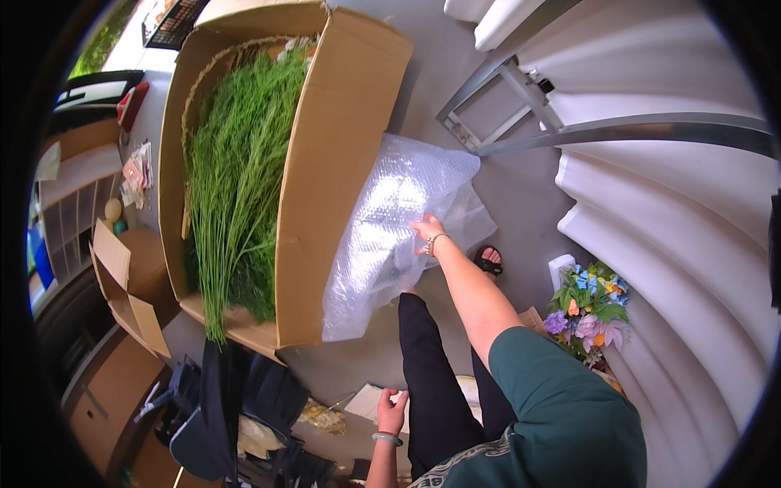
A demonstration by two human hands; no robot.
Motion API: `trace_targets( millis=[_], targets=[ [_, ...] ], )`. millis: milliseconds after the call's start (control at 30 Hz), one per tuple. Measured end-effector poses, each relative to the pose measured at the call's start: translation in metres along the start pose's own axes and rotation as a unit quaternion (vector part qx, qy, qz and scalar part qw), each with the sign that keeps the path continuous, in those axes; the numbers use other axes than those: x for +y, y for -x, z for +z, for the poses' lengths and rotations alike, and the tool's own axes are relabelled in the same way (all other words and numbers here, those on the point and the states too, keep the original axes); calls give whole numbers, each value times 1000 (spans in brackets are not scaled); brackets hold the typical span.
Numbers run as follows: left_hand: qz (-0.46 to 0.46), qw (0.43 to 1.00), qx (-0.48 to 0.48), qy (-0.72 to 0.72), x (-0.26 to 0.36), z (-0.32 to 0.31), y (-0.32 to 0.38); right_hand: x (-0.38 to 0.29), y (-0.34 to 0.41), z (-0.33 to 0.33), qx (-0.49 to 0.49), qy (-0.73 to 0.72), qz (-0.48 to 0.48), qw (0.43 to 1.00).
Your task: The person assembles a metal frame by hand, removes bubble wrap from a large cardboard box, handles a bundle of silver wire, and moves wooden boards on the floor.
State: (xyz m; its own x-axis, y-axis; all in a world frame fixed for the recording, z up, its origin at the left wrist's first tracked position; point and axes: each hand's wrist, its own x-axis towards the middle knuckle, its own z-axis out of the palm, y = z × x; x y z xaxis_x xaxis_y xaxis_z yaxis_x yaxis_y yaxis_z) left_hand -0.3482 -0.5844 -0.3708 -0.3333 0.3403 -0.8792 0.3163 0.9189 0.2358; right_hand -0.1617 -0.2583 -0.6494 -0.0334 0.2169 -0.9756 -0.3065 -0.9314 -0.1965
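Observation:
Clear bubble wrap [381, 226] spreads beside the long side of a large open cardboard box [335, 152]. At its right part is my right hand [429, 235], fingers spread and reaching over or against the wrap; no clear grip shows. My left hand [392, 410] is lower down beside my left leg, fingers curled, above or near a white sheet or flat piece [366, 402]; whether it holds anything cannot be seen. Inside the box lie long green feathery stems [244, 146], their stalk ends hanging over the near end of the box.
Metal frame legs [518, 104] stand at upper right before white draped fabric [659, 219]. Colourful artificial-looking flowers [589, 311] are right of my feet. A smaller open carton [137, 274] lies left, and dark chairs or bags [268, 384] sit at lower left.

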Motion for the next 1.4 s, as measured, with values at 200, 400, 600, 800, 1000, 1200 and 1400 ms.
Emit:
trace_targets(
  millis=[200,400,600,800,1000,1200,1400],
  targets=[
    [42,995,95,-4,8,-15,53,58,101,8,-168,-245,-35,954],
    [257,944,202,-40,106,-82,128,68,337,-40,-288,-4,8,958],
    [353,926,-13,-131,127,-97,229,62,517,-51,-464,320,-60,824],
    [471,879,-76,-14,116,-104,315,7,653,-46,-471,567,-250,628],
    [589,790,40,164,69,-175,366,-95,734,-27,-224,453,-614,607],
    [626,622,467,58,3,-297,346,-13,661,105,-254,515,-327,751],
    [368,509,777,-42,-91,-480,336,233,685,235,-554,420,-20,719]
  ],
)
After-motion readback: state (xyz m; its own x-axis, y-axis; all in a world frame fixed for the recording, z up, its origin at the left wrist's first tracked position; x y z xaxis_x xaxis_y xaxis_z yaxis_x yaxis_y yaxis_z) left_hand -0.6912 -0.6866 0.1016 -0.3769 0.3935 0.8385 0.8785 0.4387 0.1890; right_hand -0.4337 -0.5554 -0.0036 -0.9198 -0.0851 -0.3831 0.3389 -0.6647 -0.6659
